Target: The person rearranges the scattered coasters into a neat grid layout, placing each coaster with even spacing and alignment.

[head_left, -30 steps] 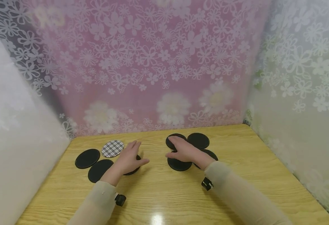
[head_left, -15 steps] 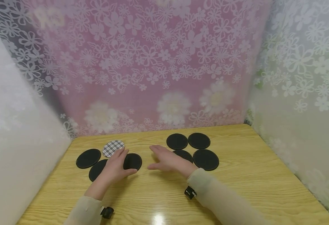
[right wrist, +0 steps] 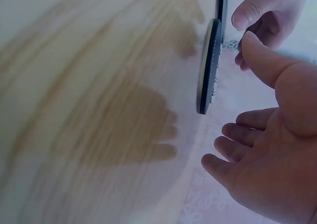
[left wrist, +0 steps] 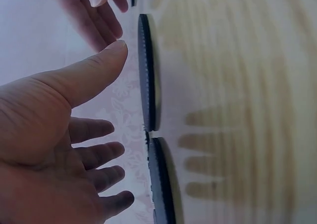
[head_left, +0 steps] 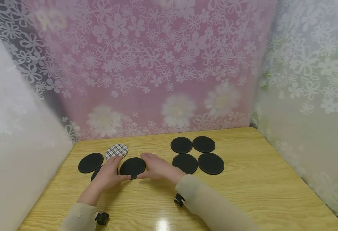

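A round black coaster lies flat on the wooden table between the two hands. At its left the left hand hovers with fingers extended and thumb spread towards it, partly covering another black coaster. On the other side, the right hand is held above the table, thumb and fingers parted and pointing at the middle coaster. Both wrist views show a gap between hand and coaster, with the palms bare: the left wrist view has the coaster beyond the thumb, the right wrist view the coaster.
A plaid white coaster and a black coaster lie farther left on the wooden table. Several black coasters form a tight group at the right. A floral curtain closes off the back and sides.
The right hand has moved left, off the right-hand coaster group to beside the middle coaster. The left hand has drawn left and slightly down, uncovering that coaster. The coasters stay put.
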Action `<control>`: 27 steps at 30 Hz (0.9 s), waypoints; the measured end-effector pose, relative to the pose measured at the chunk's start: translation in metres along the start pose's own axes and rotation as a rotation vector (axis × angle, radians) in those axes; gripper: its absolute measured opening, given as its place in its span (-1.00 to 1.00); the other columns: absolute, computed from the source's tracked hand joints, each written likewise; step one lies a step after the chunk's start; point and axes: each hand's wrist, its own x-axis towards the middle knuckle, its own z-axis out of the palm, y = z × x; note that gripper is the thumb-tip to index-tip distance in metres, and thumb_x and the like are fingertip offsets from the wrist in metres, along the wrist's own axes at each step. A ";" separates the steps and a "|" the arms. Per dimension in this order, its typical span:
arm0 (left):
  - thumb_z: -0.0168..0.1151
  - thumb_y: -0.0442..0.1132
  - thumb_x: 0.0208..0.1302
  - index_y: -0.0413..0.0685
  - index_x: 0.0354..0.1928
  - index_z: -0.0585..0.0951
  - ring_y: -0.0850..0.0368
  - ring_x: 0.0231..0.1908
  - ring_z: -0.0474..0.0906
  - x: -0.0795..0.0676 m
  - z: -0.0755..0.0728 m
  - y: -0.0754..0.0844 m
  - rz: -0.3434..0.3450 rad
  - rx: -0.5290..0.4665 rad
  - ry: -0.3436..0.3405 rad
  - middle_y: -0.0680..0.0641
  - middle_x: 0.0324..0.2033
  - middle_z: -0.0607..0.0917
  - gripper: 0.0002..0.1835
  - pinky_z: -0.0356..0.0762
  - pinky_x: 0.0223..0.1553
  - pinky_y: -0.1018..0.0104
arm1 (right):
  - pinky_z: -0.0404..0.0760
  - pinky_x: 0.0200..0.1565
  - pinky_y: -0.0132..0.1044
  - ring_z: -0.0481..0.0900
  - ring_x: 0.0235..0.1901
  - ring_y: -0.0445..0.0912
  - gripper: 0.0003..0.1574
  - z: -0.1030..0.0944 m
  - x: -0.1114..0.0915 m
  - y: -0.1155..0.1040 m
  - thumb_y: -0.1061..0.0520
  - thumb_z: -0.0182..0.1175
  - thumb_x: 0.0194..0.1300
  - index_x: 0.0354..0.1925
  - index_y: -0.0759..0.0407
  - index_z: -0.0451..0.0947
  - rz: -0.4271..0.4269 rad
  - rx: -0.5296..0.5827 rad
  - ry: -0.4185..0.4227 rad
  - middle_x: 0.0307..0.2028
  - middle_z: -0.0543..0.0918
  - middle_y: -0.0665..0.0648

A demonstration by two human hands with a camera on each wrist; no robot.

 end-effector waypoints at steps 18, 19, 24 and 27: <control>0.72 0.13 0.18 -0.42 0.49 0.51 -0.54 0.48 0.34 0.006 0.008 -0.004 -0.042 0.095 -0.041 -0.52 0.47 0.44 0.03 0.29 0.41 -0.53 | 0.49 0.43 -0.13 0.45 0.42 0.05 0.18 0.010 0.019 -0.001 -0.33 0.55 0.36 0.67 0.15 0.34 0.004 -0.136 -0.014 0.43 0.49 0.16; 0.73 0.12 0.17 -0.42 0.48 0.52 -0.53 0.48 0.35 0.006 0.009 -0.004 -0.044 0.097 -0.040 -0.52 0.47 0.44 0.02 0.30 0.41 -0.52 | 0.50 0.41 -0.13 0.45 0.41 0.06 0.17 0.010 0.019 -0.002 -0.33 0.56 0.35 0.66 0.15 0.36 0.004 -0.145 -0.013 0.41 0.49 0.16; 0.74 0.11 0.16 -0.43 0.45 0.55 -0.52 0.43 0.41 0.006 0.009 -0.005 -0.052 0.105 -0.034 -0.50 0.43 0.49 0.00 0.35 0.39 -0.48 | 0.52 0.35 -0.13 0.44 0.32 0.06 0.07 0.006 0.021 -0.007 -0.30 0.58 0.34 0.57 0.17 0.46 0.023 -0.157 -0.015 0.33 0.51 0.18; 0.73 0.11 0.16 -0.43 0.42 0.56 -0.52 0.40 0.43 0.006 0.007 -0.004 -0.060 0.105 -0.025 -0.49 0.40 0.52 -0.02 0.39 0.38 -0.45 | 0.52 0.33 -0.14 0.46 0.27 0.05 0.02 0.004 0.022 -0.010 -0.28 0.59 0.34 0.52 0.18 0.52 0.046 -0.148 -0.024 0.29 0.52 0.17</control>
